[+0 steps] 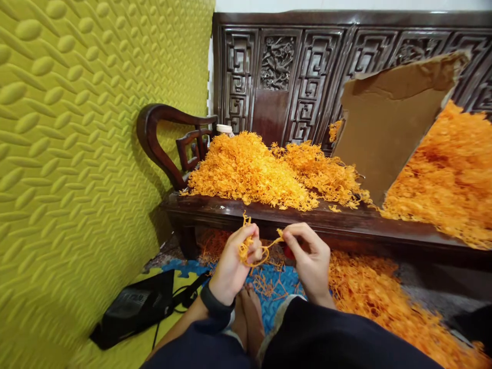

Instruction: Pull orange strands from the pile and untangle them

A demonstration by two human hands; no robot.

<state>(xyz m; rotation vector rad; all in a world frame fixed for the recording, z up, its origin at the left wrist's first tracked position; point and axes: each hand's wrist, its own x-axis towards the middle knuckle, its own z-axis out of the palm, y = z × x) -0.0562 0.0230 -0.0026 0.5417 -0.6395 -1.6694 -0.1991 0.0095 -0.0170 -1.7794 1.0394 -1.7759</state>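
Note:
My left hand [235, 264], with a dark band on its wrist, is closed around a thin, curly orange strand [261, 260]. Part of the strand sticks up above the thumb, and a loop hangs out toward the right. The fingertips of my right hand [312, 261] pinch a small orange tip [280, 234] that looks joined to that strand. Both hands are held over my lap, just in front of the bench. What the orange material is, I cannot make out; it looks like thin branching plastic.
A dark carved wooden bench [230, 207] carries heaped orange pieces [249, 169]. A cardboard sheet [380, 123] leans between this heap and a larger orange pile [453, 184]. More orange pieces [376, 292] cover the floor at right. A black bag [134, 307] lies by the yellow wall [77, 154].

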